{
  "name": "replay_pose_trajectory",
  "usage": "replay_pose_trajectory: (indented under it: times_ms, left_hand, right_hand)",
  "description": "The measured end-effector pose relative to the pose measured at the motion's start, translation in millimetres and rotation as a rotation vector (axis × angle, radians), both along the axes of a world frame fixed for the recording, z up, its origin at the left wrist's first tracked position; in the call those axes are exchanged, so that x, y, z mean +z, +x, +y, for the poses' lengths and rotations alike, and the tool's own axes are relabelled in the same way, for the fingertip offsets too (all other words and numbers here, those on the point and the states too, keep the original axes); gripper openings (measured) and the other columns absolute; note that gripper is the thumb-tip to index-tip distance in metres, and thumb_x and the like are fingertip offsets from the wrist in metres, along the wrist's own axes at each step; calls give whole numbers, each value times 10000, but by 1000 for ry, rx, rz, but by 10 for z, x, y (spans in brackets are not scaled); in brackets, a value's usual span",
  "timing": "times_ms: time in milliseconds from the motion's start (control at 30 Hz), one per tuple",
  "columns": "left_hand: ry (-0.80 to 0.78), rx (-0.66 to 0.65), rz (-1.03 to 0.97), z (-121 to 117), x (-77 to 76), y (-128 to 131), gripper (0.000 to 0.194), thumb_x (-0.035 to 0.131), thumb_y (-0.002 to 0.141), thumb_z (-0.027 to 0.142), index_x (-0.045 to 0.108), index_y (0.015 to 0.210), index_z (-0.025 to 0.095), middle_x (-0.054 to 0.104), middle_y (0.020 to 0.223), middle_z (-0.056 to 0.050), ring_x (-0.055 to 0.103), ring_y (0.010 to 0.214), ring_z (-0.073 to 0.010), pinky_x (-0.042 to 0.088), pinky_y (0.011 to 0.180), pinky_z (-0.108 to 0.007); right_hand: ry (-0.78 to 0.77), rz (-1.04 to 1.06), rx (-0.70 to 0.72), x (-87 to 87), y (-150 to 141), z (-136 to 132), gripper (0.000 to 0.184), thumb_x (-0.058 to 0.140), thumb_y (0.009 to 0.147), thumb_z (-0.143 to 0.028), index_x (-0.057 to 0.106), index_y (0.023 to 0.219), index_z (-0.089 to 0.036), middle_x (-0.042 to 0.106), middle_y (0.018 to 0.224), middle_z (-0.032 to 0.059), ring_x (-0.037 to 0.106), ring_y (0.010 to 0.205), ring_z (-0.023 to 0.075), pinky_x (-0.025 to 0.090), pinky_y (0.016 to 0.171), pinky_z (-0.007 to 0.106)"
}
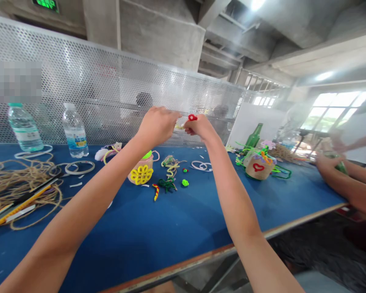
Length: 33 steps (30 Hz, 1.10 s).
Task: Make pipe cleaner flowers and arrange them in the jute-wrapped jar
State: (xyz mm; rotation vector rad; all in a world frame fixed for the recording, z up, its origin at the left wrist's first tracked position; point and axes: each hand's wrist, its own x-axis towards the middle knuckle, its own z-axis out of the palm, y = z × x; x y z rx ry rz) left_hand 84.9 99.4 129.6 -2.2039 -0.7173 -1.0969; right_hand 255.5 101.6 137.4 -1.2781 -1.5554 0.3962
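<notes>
Both my hands are raised over the far part of the blue table. Between them is a small pale yellow strand (179, 127), too small and blurred to name its kind. My right hand (200, 126) is closed in a pinch on its end. A red pipe cleaner loop (192, 117) sits on that hand like a ring. My left hand (157, 125) is closed just left of the strand; its fingertips are turned away, so what they hold is hidden. Below my left wrist stands a basket with a yellow pipe cleaner flower (141, 175), partly covered by my forearm.
Pipe cleaner scraps (167, 184) lie mid-table. Tangled twine (33, 187), a cutter (24, 205), a white ring (79, 167) and two water bottles (75, 134) are left. A heart-decorated basket (259, 167) and green bottle (255, 136) stand right, near another person's hands (331, 165).
</notes>
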Motion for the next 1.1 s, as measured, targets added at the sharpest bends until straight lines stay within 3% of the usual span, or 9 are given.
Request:
replay_pose_trajectory:
  times_ms: [200,400,533,700,767,867,967,1100]
  left_hand:
    - [-129,-175,-250,111,-92,46,316,425,807,78,636,1031,150,691,918,-69,615,781,-156,472,718,-275]
    - [-278,-460,-372,289,-176,71,377,456,802,34,495,1157,156,662,841,-15,626,725,-101,481,696,-228]
    - [-478,-656,-366,342,-180,39,350,560,820,112,472,1157,145,636,750,0,622,659,-95,465,613,-205]
    - [-657,-785,-387,394,-159,-50,426,676,763,181,461,1129,148,631,713,8,629,653,-100,474,610,-205]
    - [-687,-790,-348,405,-139,-97,409,698,739,185,503,1097,144,635,718,1,628,655,-102,480,620,-210]
    - [-669,-703,-260,381,-86,-182,217,691,728,168,617,928,128,653,727,-21,617,669,-110,476,635,-221]
    - [-538,-548,-150,336,-24,-273,65,641,765,177,675,809,143,676,753,-29,609,705,-120,463,676,-238]
    - [-313,-356,69,312,28,-341,90,616,784,197,705,792,193,677,792,-9,596,737,-124,430,703,-239]
  right_hand:
    - [145,339,-24,20,-30,50,209,554,699,-66,477,533,-168,497,519,2,481,497,81,389,486,220]
    - [34,643,253,44,-18,62,185,528,703,-72,460,557,-163,449,550,-24,434,501,55,366,476,186]
    - [-109,656,426,84,47,5,164,523,686,-67,457,572,-165,444,574,-17,407,516,53,358,471,174]
    - [-175,556,546,86,140,-53,122,566,639,-96,472,606,-166,436,593,-14,363,523,59,331,458,190]
    - [-195,482,571,70,160,-65,100,580,633,-114,492,628,-162,429,598,-15,358,523,61,323,462,205]
    - [-221,343,618,43,162,-92,95,599,650,-143,505,636,-155,431,589,-14,375,515,63,329,488,232]
    - [-230,200,592,26,128,-133,103,632,630,-136,529,631,-148,477,581,2,434,526,82,360,526,261]
    - [-278,-17,480,24,35,-174,113,665,606,-148,552,607,-143,534,574,25,496,554,115,381,544,280]
